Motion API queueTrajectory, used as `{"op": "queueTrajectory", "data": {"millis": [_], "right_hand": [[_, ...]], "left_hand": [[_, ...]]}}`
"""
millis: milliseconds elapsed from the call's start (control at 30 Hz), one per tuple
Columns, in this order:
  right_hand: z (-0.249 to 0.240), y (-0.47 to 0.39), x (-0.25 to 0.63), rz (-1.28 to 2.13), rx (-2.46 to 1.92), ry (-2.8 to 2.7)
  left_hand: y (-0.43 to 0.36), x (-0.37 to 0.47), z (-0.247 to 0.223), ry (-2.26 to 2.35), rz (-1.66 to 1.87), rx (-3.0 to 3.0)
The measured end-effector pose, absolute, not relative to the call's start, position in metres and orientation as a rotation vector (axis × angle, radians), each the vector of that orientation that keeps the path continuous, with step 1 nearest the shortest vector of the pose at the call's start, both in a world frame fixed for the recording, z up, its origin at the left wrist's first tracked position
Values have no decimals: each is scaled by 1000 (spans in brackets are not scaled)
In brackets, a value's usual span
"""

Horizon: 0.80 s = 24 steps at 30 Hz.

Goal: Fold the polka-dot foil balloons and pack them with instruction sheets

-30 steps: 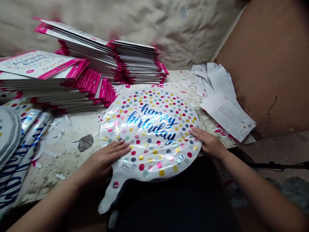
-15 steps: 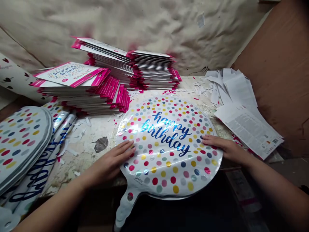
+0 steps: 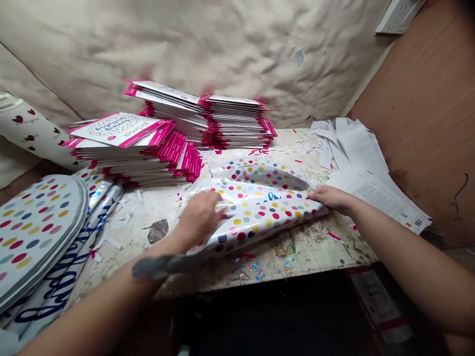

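Observation:
A flat foil balloon with coloured dots [image 3: 260,207] lies on the worktable, its near part folded up and over so that most of the blue lettering is hidden. Its grey tail lies across my left wrist. My left hand [image 3: 204,215] is over the balloon's left part, blurred, with its fingers curled; what they hold, if anything, cannot be made out. At the right end of the fold, my right hand [image 3: 330,197] pinches the balloon's edge between thumb and fingers.
Stacks of pink-edged packets [image 3: 137,155] stand at the back left. More dotted balloons [image 3: 40,222] are piled at the left. Loose white papers [image 3: 371,188] lie at the right. Paper scraps and confetti dot the worktable [image 3: 319,247], whose front edge shows.
The balloon's near part has been folded away from me, covering most of the lettering. My right hand has closed on its edge; my left hand has curled its fingers. The view has shifted slightly.

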State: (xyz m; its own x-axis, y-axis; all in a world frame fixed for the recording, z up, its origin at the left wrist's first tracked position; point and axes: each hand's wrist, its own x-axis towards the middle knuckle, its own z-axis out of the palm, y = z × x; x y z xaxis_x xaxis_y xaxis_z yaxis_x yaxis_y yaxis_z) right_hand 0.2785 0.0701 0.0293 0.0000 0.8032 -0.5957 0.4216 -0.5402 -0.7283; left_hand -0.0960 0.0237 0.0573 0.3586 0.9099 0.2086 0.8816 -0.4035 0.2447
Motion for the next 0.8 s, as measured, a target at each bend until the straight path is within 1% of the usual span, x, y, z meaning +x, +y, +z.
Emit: {"op": "queueTrajectory", "data": {"millis": [100, 133, 200, 233, 267, 333, 433, 500, 533, 600, 700, 767, 800], "right_hand": [[30, 70, 280, 1542, -1955, -1238], [31, 71, 281, 1532, -1961, -1234], [31, 75, 282, 1500, -1972, -1243], [32, 78, 282, 1479, -1975, -1258], [32, 80, 282, 1456, -1973, -1280], [31, 84, 279, 1403, -1955, -1340], [27, 89, 271, 1286, -1933, -1432], [24, 93, 268, 1173, -1949, -1483], [22, 97, 269, 1104, -1972, -1503], [23, 106, 273, 947, -2046, -1527], [36, 119, 275, 692, -2190, -1510], [49, 118, 260, 421, -2233, -1555], [54, 113, 245, 289, -2186, -1654]], "left_hand": [[-31, -64, 56, 768, 210, 2769], [-45, -58, 56, 549, 127, 2795], [-61, -53, 58, 315, -30, 2776], [-63, -53, 61, 278, -96, 2731], [-59, -53, 63, 286, -135, 2675], [-44, -54, 67, 447, -96, 2608], [-17, -53, 61, 1046, 87, 2650], [-6, -50, 48, 1382, 58, 2664], [-3, -50, 40, 1468, -6, 2653], [-2, -49, 27, 1534, -115, 2619], [-5, -49, 16, 1563, -146, 2582], [-5, -47, 15, 1582, -124, 2572], [-5, -47, 15, 1589, -114, 2569]]}}
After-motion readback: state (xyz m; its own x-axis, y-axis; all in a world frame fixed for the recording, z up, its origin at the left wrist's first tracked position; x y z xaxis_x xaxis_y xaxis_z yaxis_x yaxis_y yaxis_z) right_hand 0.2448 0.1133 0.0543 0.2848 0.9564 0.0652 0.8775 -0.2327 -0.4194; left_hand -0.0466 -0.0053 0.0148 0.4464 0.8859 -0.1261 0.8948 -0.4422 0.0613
